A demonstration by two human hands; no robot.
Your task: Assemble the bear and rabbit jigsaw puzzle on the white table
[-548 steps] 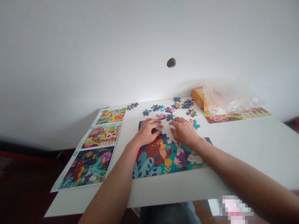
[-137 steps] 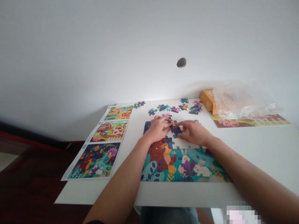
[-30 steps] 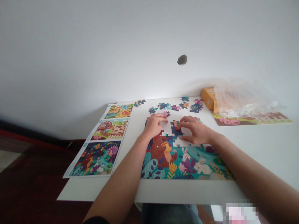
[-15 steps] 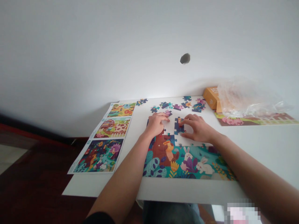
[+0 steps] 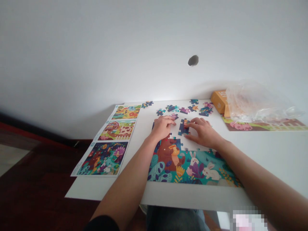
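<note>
A partly joined jigsaw puzzle lies on the white table, with a bear, rabbits and plants in its lower part. My left hand rests on its upper left edge, fingers loosely bent and nothing visible in them; it covers some of the pieces there. Between the thumb and fingers of my right hand is a dark blue puzzle piece with an orange and red patch. That piece is slightly tilted, above the joined part and apart from it. A purple puzzle piece lies just beyond my left fingertips.
Several loose puzzle pieces are scattered toward the wall. At left lies a picture sheet with three scenes. An orange box and a clear plastic bag stand at back right, by a farm-scene puzzle strip.
My right hand has shifted the dark blue piece slightly away from me and turned it a little. My left hand stays in nearly the same place.
</note>
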